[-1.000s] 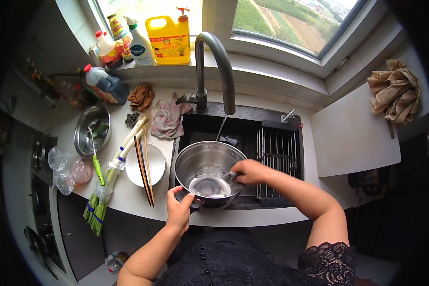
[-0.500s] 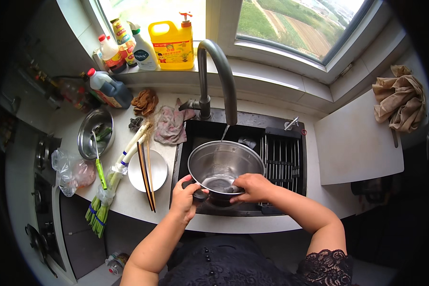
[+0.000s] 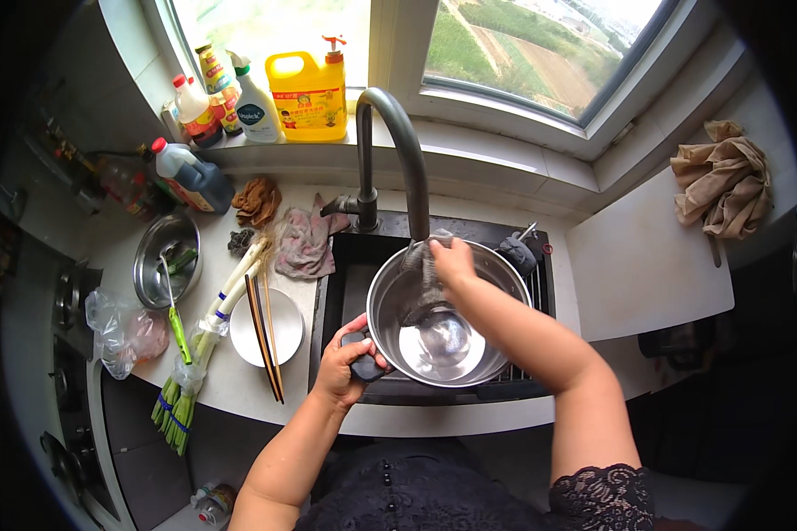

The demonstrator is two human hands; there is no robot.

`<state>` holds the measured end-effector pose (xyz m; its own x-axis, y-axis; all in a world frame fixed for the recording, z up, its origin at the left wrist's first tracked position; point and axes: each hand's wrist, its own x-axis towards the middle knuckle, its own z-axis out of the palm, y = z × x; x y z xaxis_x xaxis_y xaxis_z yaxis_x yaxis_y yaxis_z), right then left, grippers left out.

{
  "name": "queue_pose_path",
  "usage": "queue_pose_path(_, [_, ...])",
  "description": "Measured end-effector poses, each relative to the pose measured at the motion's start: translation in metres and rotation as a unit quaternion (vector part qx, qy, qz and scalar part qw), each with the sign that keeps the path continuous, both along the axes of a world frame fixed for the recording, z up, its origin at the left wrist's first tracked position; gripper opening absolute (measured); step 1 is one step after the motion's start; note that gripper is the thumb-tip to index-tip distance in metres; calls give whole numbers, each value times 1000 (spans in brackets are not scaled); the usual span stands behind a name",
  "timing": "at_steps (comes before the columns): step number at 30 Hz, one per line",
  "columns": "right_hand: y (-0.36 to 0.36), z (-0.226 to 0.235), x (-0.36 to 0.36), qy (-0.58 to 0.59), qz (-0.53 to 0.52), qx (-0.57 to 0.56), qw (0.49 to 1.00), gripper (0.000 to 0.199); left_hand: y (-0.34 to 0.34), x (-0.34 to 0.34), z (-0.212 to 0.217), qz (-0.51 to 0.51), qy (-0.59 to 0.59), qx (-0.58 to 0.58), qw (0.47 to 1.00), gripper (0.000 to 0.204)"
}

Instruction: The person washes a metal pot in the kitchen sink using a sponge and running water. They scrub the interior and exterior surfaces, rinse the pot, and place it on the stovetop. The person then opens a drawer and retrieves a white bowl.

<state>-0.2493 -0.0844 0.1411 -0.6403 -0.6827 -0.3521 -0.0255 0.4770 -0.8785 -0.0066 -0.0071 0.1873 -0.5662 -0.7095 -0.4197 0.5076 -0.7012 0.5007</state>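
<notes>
A stainless steel pot (image 3: 438, 348) is tilted over the dark sink (image 3: 350, 279), its opening toward me. My left hand (image 3: 338, 367) is closed round its black side handle (image 3: 368, 361). My right hand (image 3: 452, 260) grips a wet-looking grey cloth (image 3: 430, 276) against the far rim, and the cloth hangs down inside the pot. Right behind that rim is the mouth of the tall grey faucet (image 3: 407, 146); the cloth and hand hide whether water runs. Another dark handle (image 3: 517, 254) shows on the pot's far right side.
Left of the sink lie a white bowl (image 3: 243, 340) with chopsticks (image 3: 262, 332) across it, bundled scallions (image 3: 211, 327), a pinkish rag (image 3: 305, 243) and a steel bowl (image 3: 142, 276) holding a green-handled peeler (image 3: 178, 327). A cutting board (image 3: 638, 265) stands right. Bottles, including a yellow jug (image 3: 310, 102), line the sill.
My right hand has moved from the pot's near rim to its far rim with the grey cloth. The pot has turned and tilted more toward me, while my left hand keeps its handle.
</notes>
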Motion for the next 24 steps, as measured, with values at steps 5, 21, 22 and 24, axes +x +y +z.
queue_pose_path(5, [17,-11,78,-22,209,21,977,31,9,2,0,18,9,33,999,53])
queue_pose_path(21, [24,12,2,169,395,-33,902,26,26,36,10,27,-54,16,998,53])
queue_pose_path(22, [19,-5,6,215,471,-147,843,34,26,36,9,21,-59,11,998,53])
queue_pose_path(24, [13,0,38,149,552,-167,803,36,28,40,4,13,-72,3,997,53])
